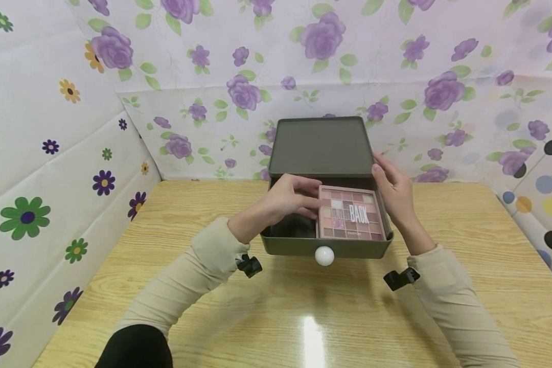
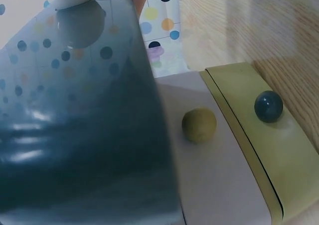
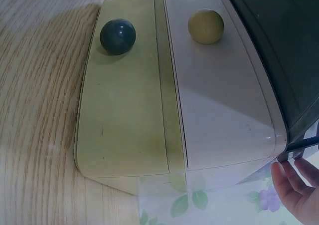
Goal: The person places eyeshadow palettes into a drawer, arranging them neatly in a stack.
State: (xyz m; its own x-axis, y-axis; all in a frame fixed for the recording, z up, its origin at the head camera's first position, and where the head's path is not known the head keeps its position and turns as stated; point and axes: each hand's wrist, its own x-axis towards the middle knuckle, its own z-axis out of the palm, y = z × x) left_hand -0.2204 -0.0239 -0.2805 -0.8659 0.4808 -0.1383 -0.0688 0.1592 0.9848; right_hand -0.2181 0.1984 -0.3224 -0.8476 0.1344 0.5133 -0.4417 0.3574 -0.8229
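Observation:
A dark grey-green drawer [image 1: 294, 247] with a white knob [image 1: 324, 255] stands pulled out under the grey-green top [image 1: 322, 145] of a small drawer cabinet. In its right half lies a pink eyeshadow palette [image 1: 363, 232] with BACK printed on it, filling that side. My left hand [image 1: 287, 197] reaches over the drawer's left side, loosely bent fingers at the palette's left edge. The drawer's left part is dark and partly hidden by this hand. At the cabinet's right side my right hand [image 1: 395, 191] rests with fingers extended; the right wrist view shows its fingertips [image 3: 279, 172] by the dark drawer's edge.
Below sit a pale pink drawer [image 3: 224, 105] with a mustard knob [image 3: 206, 26] and a yellow-green drawer [image 3: 127, 120] with a dark blue-grey knob [image 3: 118, 36], both closed. The cabinet stands on a wood-grain table [image 1: 221, 317] before a flowered backdrop [image 1: 202, 66].

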